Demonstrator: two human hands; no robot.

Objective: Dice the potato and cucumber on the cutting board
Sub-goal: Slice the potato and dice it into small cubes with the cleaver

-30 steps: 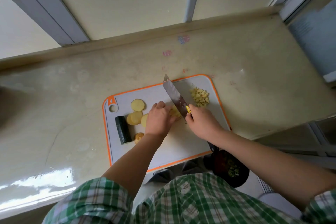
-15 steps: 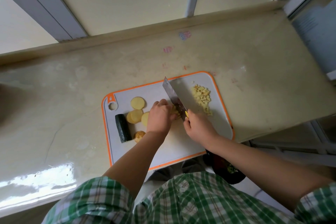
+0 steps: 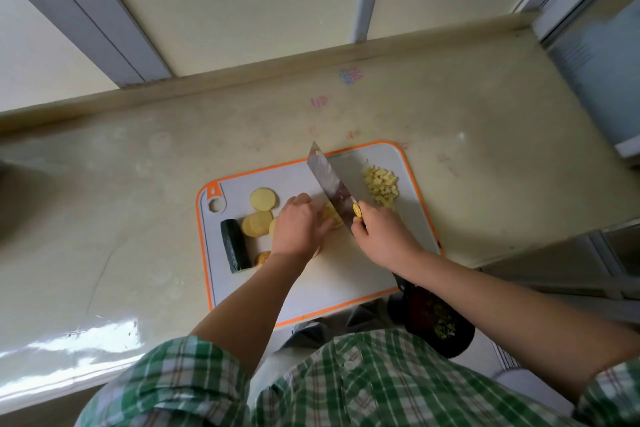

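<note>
The right hand (image 3: 384,236) grips the knife (image 3: 329,180) by its handle, fingers wrapped round it, at the centre of the frame. The blade slants up and left across the board (image 3: 346,274), its edge down on a potato (image 3: 332,215) piece. The left hand (image 3: 299,224), just left of the blade, holds that piece down with curled fingers. Round slices (image 3: 263,199) lie overlapping to the left of the hand, some hidden under it, and a browner end piece (image 3: 263,257) sits beside the wrist. A dark green cucumber (image 3: 235,246) length lies uncut along the board's left edge, just beside the slices. A heap of dice (image 3: 381,185) rests right of the blade, near the board's upper right corner. The orange-rimmed board sits on a pale counter (image 3: 138,218). Below the right forearm, at lower right, shows a dark bowl (image 3: 440,326) with pale bits in it.
</note>
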